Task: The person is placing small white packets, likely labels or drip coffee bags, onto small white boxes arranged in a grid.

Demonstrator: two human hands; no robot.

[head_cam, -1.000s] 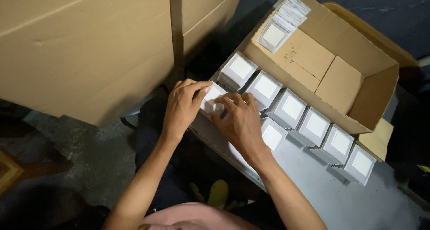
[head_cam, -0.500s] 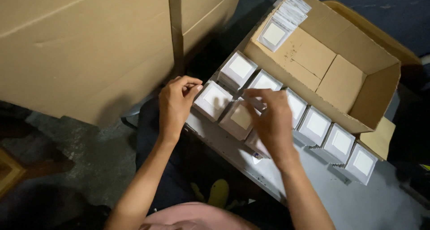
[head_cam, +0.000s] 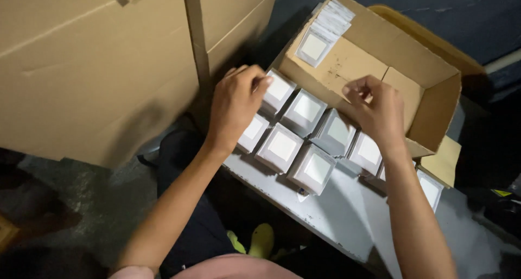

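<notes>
boxes near your left hand: small square grey boxes [head_cam: 282, 147] with white tops sat in two rows on the grey surface, tilted, edges touching.
box under your left fingers: the end box of the far row [head_cam: 278, 90] lay against the carton's side; your fingertips rested on its near corner.
box by your left wrist: another white-topped box [head_cam: 253, 132] was partly hidden beneath your wrist.
box below your right hand: a grey box [head_cam: 336, 132] sat just under your curled fingers; whether you touched it could not be told.
</notes>
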